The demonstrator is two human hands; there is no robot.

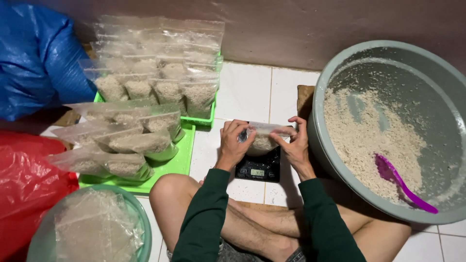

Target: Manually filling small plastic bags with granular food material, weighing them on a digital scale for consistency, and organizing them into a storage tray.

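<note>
1. We are sitting cross-legged on the tiled floor [245, 87], and just ahead of our knees we are holding a small clear bag [264, 138] of pale grain between both hands, right above the black digital scale [258, 167].
2. Our left hand [234, 141] is pinching the bag's upper left edge, and our right hand [292, 142] is pinching its upper right edge, so both are closed on the bag.
3. To do this well, we judge that we are best keeping the mouth level and pulled taut, pressing the seal from one hand across to the other, so no grains are getting trapped in the strip.
4. We are also keeping the bag's belly low over the scale, so anything spilling is landing there, not on the floor.
5. Just to the right of the right hand, the big grey basin [320, 97] is holding loose grain and a purple scoop [400, 182].
6. To the left of the left hand, filled bags [141, 143] are lying on a green tray [182, 162], and further ahead more filled bags [167, 90] are standing in rows.
</note>
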